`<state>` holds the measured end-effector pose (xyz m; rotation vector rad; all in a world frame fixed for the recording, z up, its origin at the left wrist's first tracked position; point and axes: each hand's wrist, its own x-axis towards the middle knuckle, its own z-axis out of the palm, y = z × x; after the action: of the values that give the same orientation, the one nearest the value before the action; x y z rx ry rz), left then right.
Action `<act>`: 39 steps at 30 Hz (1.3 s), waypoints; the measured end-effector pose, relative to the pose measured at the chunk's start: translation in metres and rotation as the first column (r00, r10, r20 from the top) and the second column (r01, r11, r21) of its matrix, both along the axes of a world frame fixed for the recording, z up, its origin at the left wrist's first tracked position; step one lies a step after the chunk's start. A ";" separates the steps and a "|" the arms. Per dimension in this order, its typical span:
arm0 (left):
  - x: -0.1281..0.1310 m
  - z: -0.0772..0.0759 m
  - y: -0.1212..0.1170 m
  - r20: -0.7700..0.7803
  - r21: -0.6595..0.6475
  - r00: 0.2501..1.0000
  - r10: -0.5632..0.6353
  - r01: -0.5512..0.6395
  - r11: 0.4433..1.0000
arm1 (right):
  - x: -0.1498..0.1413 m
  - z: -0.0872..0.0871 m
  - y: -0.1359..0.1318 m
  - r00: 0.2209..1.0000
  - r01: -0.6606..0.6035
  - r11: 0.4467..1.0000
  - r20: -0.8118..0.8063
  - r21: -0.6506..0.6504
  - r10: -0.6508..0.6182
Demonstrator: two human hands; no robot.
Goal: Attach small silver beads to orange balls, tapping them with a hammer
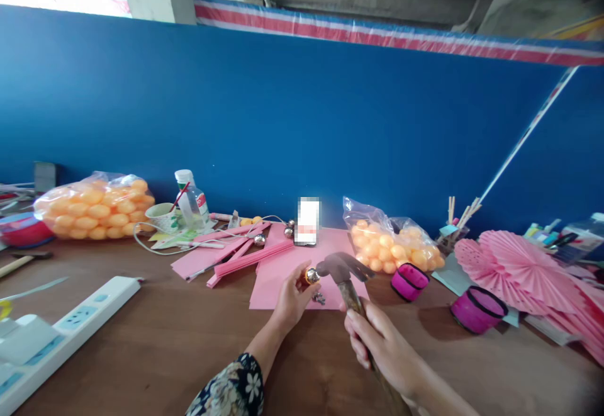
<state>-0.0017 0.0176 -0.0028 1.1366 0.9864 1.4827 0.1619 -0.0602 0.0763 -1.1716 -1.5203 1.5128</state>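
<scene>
Between the thumb and fingers of my left hand (293,299) is a shiny silver ball (312,275), with a bit of orange showing at its edge. My right hand (377,337) is wrapped round the wooden handle of a claw hammer (340,268). The hammer's striking face is right beside the silver ball; whether they touch I cannot tell. Below both lies a sheet of pink paper (278,290), with a small cluster of metal pieces (319,298) on it, too small to name.
Behind my hands a phone (307,222) stands upright near silver balls (289,230). Bags of orange balls stand left (94,211) and right (384,246). Folded pink paper (255,262), magenta bands (409,281), pink paper fans (509,271) and a white power strip (80,318) lie around.
</scene>
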 end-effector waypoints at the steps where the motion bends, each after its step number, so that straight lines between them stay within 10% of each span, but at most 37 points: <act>1: 0.000 0.000 0.000 0.012 -0.008 1.000 0.004 -0.004 1.000 | -0.001 0.001 -0.001 1.000 0.020 1.000 -0.019 -0.004 -0.020; 39: -0.002 -0.001 0.002 -0.018 -0.035 0.999 -0.035 0.034 0.999 | -0.005 -0.006 0.005 0.998 0.025 1.000 -0.058 0.000 -0.025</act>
<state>-0.0035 0.0197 -0.0034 1.1390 0.9970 1.4243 0.1570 -0.0548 0.0700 -1.1326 -1.4617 1.5167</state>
